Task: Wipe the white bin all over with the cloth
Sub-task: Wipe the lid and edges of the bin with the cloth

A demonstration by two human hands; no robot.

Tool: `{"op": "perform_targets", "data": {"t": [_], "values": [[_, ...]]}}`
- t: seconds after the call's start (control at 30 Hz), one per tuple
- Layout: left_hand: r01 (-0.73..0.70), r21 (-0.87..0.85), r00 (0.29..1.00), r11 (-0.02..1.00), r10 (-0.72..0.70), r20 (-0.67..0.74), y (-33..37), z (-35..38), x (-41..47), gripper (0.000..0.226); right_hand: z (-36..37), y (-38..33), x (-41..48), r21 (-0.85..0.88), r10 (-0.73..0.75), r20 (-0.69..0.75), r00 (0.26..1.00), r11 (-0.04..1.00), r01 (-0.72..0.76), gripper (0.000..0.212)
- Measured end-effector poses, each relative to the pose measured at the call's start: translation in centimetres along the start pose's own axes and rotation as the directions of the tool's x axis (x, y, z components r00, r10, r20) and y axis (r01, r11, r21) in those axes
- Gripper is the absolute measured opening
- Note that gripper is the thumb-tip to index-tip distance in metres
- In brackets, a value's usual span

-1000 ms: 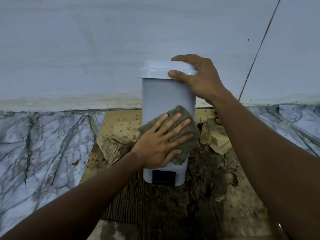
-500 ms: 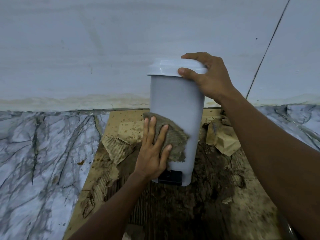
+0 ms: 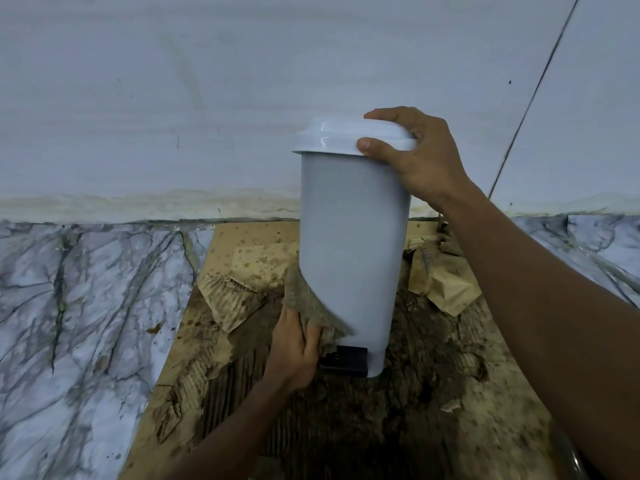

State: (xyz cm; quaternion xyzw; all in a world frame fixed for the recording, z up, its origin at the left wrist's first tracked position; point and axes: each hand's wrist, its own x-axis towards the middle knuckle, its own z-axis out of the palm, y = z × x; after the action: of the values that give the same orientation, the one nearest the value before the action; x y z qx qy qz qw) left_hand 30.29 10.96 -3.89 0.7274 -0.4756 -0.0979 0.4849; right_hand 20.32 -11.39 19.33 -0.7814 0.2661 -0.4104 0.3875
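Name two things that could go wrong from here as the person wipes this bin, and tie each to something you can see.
1. The bin appears tipped, held at the top only by the right hand gripping its lid; if the lid lifts or slips, the bin may topple.
2. The cloth in the left hand hangs close to the dirty, stained cardboard; it could pick up grime and smear the bin.
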Motion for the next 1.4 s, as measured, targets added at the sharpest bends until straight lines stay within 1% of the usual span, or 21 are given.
{"op": "perform_targets", "data": {"t": [0.07,0.1,0.2,0.23,0.33,0.4,0.47,0.53,0.6,0.67,0.73,0.8,0.9,1.0,1.07,1.13,1.2,1.27,1.3,1.33,1.4], "values": [[-0.02,-0.004,0.999,1.0,0.02,-0.035,1.6,-0.5,2.2,0.075,0.0,-0.1,0.0,-0.002,0.0,0.008,1.0,1.0,0.0,0.036],[-0.037,0.005,0.998,0.999,0.037,-0.06,3.0,-0.8,3.6,0.083,0.1,-0.1,-0.1,-0.007,-0.001,0.011,1.0,1.0,0.001,0.036],[-0.176,0.136,0.964,0.975,0.199,-0.178,7.6,-1.6,8.1,0.079,0.3,-0.2,-0.1,-0.018,-0.003,0.018,1.0,1.0,0.004,0.036],[-0.188,0.193,0.95,0.963,0.228,-0.213,9.1,-1.6,9.5,0.079,0.3,-0.3,-0.1,-0.017,-0.007,0.018,1.0,1.0,0.007,0.037],[-0.131,0.367,0.927,0.921,0.245,-0.285,12.3,-0.6,11.7,0.076,0.3,-0.3,-0.2,-0.023,-0.02,0.012,1.0,1.0,0.02,0.038],[-0.116,0.474,0.919,0.873,0.275,-0.281,13.0,0.3,11.5,0.075,0.1,-0.3,-0.3,-0.028,-0.019,0.015,1.0,0.999,0.02,0.038],[-0.187,0.612,0.909,0.769,0.372,-0.189,12.5,0.9,10.5,0.073,-0.1,-0.3,-0.4,-0.039,-0.017,0.03,0.999,0.999,0.018,0.036],[-0.34,0.705,0.87,0.622,0.492,-0.015,11.3,1.0,9.4,0.073,-0.1,-0.2,-0.4,-0.058,-0.023,0.04,0.999,0.998,0.025,0.036],[-0.504,0.72,0.795,0.477,0.583,0.171,9.5,1.0,8.2,0.074,-0.1,-0.3,-0.5,-0.051,-0.024,0.043,0.999,0.998,0.026,0.036],[-0.64,0.686,0.703,0.347,0.623,0.342,7.7,0.5,6.7,0.073,-0.2,-0.4,-0.5,-0.033,-0.017,0.053,0.998,0.999,0.019,0.035],[-0.72,0.637,0.633,0.276,0.637,0.439,5.8,-0.4,5.7,0.07,-0.2,-0.4,-0.6,-0.026,-0.011,0.06,0.998,1.0,0.013,0.035],[-0.714,0.628,0.642,0.309,0.647,0.411,4.2,-1.3,5.2,0.069,-0.1,-0.4,-0.6,-0.019,-0.008,0.064,0.998,1.0,0.009,0.035],[-0.597,0.602,0.761,0.531,0.613,0.213,3.7,-1.4,5.1,0.07,0.3,-0.6,-0.4,-0.009,-0.009,0.05,0.999,1.0,0.009,0.036],[-0.417,0.482,0.875,0.771,0.483,-0.016,4.9,-0.7,5.6,0.073,0.3,-0.6,-0.2,-0.003,-0.004,0.042,0.999,1.0,0.004,0.036],[-0.314,0.347,0.918,0.884,0.376,-0.126,6.3,-0.5,6.3,0.075,0.2,-0.5,-0.3,-0.006,-0.008,0.042,0.999,1.0,0.008,0.036],[-0.195,0.18,0.95,0.964,0.231,-0.212,7.7,-0.6,7.3,0.076,0.2,-0.5,-0.4,0.0,-0.009,0.04,0.999,1.0,0.009,0.036],[-0.03,-0.013,0.957,0.999,0.025,-0.288,9.3,-1.1,8.6,0.072,0.4,-0.6,-0.7,-0.007,-0.017,0.038,0.999,1.0,0.017,0.036],[0.05,-0.187,0.93,0.981,-0.114,-0.348,11.2,-1.9,10.0,0.047,0.5,-0.8,-1.1,-0.034,-0.03,0.039,0.999,0.999,0.031,0.038],[0.062,-0.287,0.916,0.956,-0.169,-0.365,12.2,-2.3,10.5,0.034,0.5,-0.8,-1.4,-0.058,-0.041,0.046,0.998,0.997,0.044,0.04],[0.073,-0.386,0.9,0.92,-0.227,-0.371,13.1,-2.8,11.0,0.029,0.4,-0.9,-1.7,-0.088,-0.056,0.059,0.997,0.994,0.061,0.043],[0.116,-0.548,0.857,0.829,-0.362,-0.367,14.9,-4.0,11.8,0.035,0.2,-0.9,-2.4,-0.165,-0.078,0.1,0.992,0.982,0.094,0.05]]}}
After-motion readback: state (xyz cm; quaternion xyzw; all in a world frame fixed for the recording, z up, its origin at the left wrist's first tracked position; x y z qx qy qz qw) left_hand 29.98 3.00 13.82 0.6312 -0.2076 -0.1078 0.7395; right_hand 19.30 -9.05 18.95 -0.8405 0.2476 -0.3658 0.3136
